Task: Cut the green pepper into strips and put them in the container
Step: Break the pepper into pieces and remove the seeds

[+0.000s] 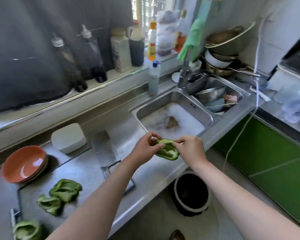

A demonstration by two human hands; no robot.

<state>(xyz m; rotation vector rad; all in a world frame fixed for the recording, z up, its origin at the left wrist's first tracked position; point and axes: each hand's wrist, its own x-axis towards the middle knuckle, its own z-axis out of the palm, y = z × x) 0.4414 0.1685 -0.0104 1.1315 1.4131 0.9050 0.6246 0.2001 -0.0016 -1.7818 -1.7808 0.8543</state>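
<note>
Over the counter's front edge, our left hand (144,146) and right hand (190,146) each pinch one end of an opened green pepper half (168,152). We judge it is held out there so its pale seeds fall into the round black bin (191,191) below. Further left, torn green pepper pieces (65,188) lie on the steel worktop (154,175). Nearby are stacked orange bowls (23,164) and a white lidded box (68,138), and either could be the container. No strips are cut yet.

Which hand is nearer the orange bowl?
Left. The left hand is right of the orange bowl, gripping the pepper half; the right hand holds its other side, farther off.
</note>
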